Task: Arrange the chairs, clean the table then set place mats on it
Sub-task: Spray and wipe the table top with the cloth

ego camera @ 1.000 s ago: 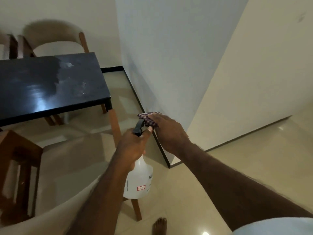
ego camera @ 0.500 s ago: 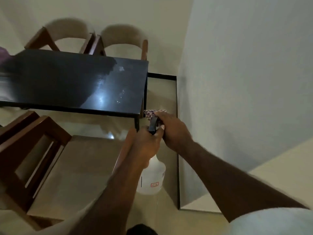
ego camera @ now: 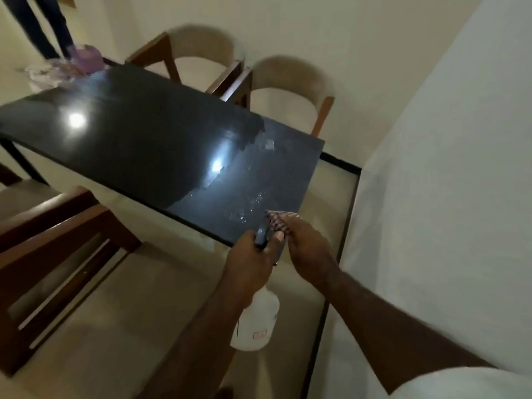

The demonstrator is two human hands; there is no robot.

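Dark tabletop point(ego camera: 144, 145) lies just ahead of the left grip point(ego camera: 250, 254), which clasps the spray bottle point(ego camera: 256, 321) by its head. Droplets point(ego camera: 250, 205) spot the corner nearest it. Alongside, the right grip point(ego camera: 309, 249) holds the checked cloth point(ego camera: 277, 221). I would spread the cloth flat and wipe the wet patch in overlapping strokes.

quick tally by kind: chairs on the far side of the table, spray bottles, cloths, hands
far-side chairs: 2
spray bottle: 1
cloth: 1
hands, left hand and right hand: 2
total: 6
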